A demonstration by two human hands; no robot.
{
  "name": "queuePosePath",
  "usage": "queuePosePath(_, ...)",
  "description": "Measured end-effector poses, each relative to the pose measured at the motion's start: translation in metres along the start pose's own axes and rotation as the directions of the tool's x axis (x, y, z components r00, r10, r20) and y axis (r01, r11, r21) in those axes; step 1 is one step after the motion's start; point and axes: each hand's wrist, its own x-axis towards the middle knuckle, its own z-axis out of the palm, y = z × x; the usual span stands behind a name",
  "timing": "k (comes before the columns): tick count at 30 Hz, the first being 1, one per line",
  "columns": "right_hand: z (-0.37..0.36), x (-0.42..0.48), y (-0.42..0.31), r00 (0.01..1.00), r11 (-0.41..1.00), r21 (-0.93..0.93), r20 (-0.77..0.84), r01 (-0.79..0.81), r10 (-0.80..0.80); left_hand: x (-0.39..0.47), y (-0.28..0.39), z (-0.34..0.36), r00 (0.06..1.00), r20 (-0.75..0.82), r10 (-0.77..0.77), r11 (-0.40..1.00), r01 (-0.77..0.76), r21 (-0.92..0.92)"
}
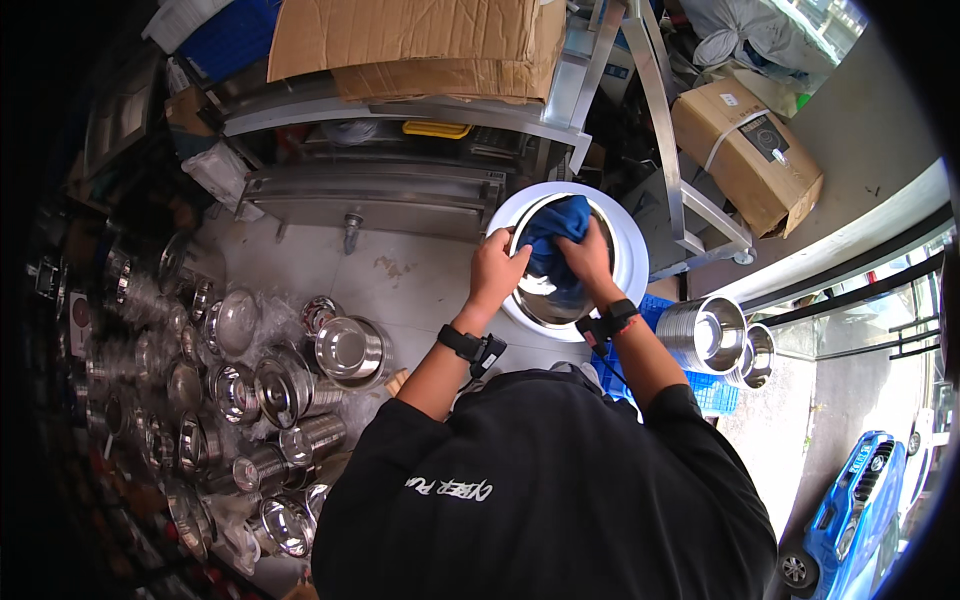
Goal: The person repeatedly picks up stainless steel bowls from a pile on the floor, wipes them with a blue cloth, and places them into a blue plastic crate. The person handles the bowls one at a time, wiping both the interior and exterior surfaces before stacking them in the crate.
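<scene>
A shiny stainless steel bowl (553,301) is tilted over a round white plastic basin or tub (634,259) in front of me. My left hand (496,271) grips the bowl's left rim, thumb towards the inside. My right hand (587,259) holds a crumpled blue cloth (559,219) against the inside of the bowl. The cloth hides part of the bowl's inner wall, and what lies inside the tub beneath the bowl is hidden. Both wrists wear black straps with small devices.
Nested steel bowls (701,335) lie on blue plastic crates (712,394) at right. Many stacks of steel bowls and pots (349,349) stand on the floor at left. A metal bench (375,187), a cardboard box (742,154) and a wheeled metal frame (675,202) are beyond the tub.
</scene>
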Motion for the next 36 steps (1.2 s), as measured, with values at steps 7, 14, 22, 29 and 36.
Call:
queuePosePath(7,0.023,-0.004,-0.042,0.54,0.852,-0.222,0.838,0.475,-0.083,0.026,-0.039,-0.025,0.984,-0.163,0.074,0.997,-0.072,0.015)
queuePosePath(14,-0.106,-0.001,-0.084,0.843,0.833,-0.155,0.194,0.531,-0.501,0.025,-0.115,-0.055,0.941,-0.049,-0.334,0.851,0.279,-0.445)
queuePosePath(22,-0.049,0.026,-0.003,0.981,0.751,0.651,0.192,-0.109,-0.024,0.013,-0.074,-0.059,0.587,0.765,-0.266,0.277,0.806,-0.523)
queuePosePath(29,0.009,-0.006,0.025,0.846,0.304,0.814,0.531,-0.496,-0.044,0.024,-0.039,-0.006,0.659,0.732,-0.172,0.119,0.752,-0.648)
queuePosePath(36,-0.032,-0.031,0.027,0.89,0.52,0.778,0.451,-0.354,-0.069,0.016,-0.086,-0.006,0.742,0.622,-0.251,0.298,0.67,-0.68)
